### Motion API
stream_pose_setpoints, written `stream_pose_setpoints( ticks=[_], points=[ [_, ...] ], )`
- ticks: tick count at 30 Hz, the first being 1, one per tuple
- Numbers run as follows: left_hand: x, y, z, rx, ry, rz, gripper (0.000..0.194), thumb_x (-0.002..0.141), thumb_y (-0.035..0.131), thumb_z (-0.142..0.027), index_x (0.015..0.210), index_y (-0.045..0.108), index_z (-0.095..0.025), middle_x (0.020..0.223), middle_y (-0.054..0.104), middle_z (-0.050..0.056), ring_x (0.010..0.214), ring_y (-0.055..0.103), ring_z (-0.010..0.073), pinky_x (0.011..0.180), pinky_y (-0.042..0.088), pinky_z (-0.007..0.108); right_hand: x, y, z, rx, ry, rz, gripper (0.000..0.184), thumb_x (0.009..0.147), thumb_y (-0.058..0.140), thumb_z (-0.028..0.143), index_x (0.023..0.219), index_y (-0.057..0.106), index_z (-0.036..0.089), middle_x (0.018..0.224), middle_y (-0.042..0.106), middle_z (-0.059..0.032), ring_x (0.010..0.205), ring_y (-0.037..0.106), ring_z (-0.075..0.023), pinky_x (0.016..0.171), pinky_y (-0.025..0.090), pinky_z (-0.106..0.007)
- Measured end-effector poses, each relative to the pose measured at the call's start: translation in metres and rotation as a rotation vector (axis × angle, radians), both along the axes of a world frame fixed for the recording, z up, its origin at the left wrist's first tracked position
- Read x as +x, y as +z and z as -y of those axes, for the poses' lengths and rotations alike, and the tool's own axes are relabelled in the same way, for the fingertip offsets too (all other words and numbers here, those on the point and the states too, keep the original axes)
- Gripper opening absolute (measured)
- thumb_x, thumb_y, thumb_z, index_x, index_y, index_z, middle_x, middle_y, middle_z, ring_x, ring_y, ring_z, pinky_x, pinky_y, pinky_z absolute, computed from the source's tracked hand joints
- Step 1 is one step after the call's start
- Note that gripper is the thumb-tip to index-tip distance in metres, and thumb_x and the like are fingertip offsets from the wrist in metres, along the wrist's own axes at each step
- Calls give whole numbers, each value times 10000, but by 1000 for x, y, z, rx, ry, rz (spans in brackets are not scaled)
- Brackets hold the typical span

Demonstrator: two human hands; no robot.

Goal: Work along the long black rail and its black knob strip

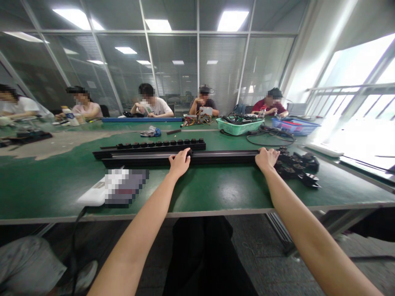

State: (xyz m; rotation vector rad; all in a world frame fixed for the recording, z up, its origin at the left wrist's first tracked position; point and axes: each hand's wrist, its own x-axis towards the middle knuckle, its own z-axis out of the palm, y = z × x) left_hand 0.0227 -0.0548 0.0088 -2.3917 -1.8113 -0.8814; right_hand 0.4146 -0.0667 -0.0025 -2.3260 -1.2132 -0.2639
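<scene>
A long black rail (pixel 222 158) with a shiny strip along its length lies across the green table in front of me. My left hand (pixel 179 163) is closed at the rail's middle, its fingertips on a small black part (pixel 190 152) that sits on the rail. My right hand (pixel 266 158) grips the rail near its right end, fingers curled over the top. Behind the rail's left half lies a black strip (pixel 160 144) bearing a row of round black pieces. A pile of similar loose black parts (pixel 296 164) is just right of my right hand.
Left of my arms lie a white device (pixel 92 194) with a cable and a blurred dark item (pixel 126 189). Farther back are a grey-blue cloth (pixel 151 131), a green basket (pixel 240 128) of cables and a blue basket (pixel 296 128). Several people sit along the far side.
</scene>
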Motion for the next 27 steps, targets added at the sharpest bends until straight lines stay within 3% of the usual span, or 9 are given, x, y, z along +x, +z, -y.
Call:
stream_pose_setpoints(
  ticks=[16,27],
  points=[
    [-1,-2,-1,5,-10,7,500,1053,375,-282,1539,482,-325,1519,625,88,1397,552,248,1170,303,499,5,-4,-2,8,-16,-13,495,892,436,160,1298,698,58,1385,558,-287,1399,440,-373,1217,196,-601],
    [-1,2,4,-5,-4,7,502,1050,384,-273,1538,490,-329,1506,634,89,1383,565,258,1161,308,502,4,-7,-1,77,-47,-24,495,890,445,166,1289,730,98,1344,595,-262,1341,491,-367,1192,258,-575]
  ],
)
